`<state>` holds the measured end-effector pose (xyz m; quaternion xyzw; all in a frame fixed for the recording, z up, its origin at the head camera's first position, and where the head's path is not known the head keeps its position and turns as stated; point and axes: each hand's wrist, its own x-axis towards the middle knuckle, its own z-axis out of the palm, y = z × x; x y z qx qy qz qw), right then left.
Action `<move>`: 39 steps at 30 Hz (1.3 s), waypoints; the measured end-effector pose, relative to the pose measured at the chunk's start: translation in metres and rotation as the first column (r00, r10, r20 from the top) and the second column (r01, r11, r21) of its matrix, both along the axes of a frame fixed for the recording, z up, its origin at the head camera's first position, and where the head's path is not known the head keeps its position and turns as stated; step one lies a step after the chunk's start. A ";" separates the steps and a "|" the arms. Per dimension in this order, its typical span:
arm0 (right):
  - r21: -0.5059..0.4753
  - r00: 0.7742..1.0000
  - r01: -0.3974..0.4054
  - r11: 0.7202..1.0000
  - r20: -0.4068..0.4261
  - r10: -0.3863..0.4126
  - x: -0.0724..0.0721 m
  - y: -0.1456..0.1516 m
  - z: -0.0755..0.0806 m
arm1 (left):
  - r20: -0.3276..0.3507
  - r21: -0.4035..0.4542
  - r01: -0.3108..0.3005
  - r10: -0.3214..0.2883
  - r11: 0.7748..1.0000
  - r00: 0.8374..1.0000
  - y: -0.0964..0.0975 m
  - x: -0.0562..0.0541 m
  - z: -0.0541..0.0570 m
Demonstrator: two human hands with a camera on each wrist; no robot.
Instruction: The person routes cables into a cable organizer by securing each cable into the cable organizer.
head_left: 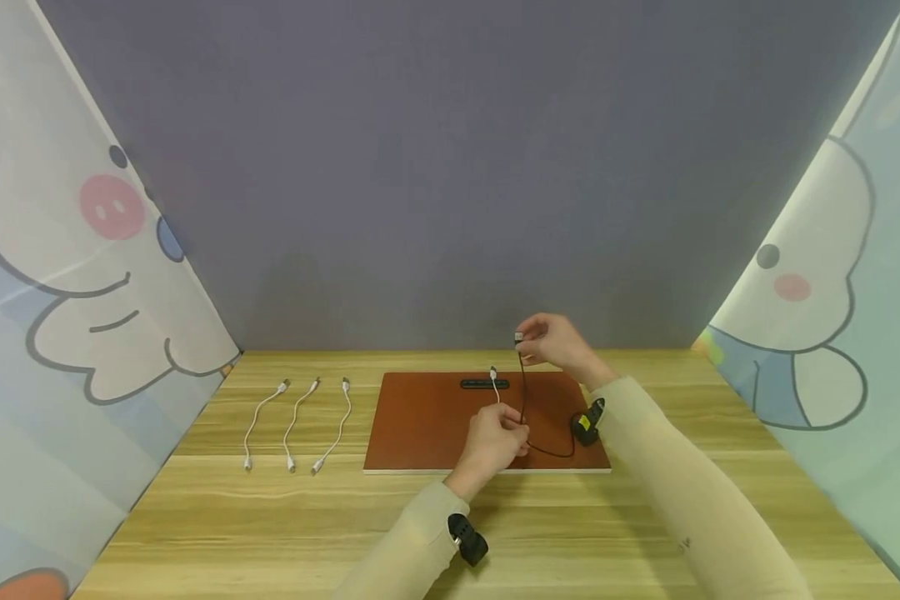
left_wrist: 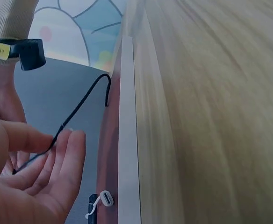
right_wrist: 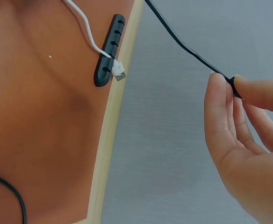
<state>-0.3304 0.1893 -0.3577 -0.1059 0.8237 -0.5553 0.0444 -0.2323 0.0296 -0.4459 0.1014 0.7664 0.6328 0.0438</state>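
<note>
A thin black USB cable runs between my two hands above a brown board. My right hand pinches its plug end between thumb and fingers, raised over the board's back edge. Lower down, my left hand pinches the cord between thumb and fingertips, as the left wrist view also shows. The rest of the cord loops onto the board at the right. On the board's back sits a black slotted cable holder. A white cable lies in one of its slots, its USB plug sticking out towards the back.
The brown board lies on a wood-grain table. Several white cables stand apart at the left, among them one short white cable. A grey wall rises behind the table, and cartoon-printed panels flank both sides.
</note>
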 end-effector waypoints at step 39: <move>0.110 0.999 0.022 0.994 0.025 -0.025 -0.037 -0.025 -0.061 | -0.237 -0.480 -0.198 0.091 0.855 0.967 0.000 -0.003 0.009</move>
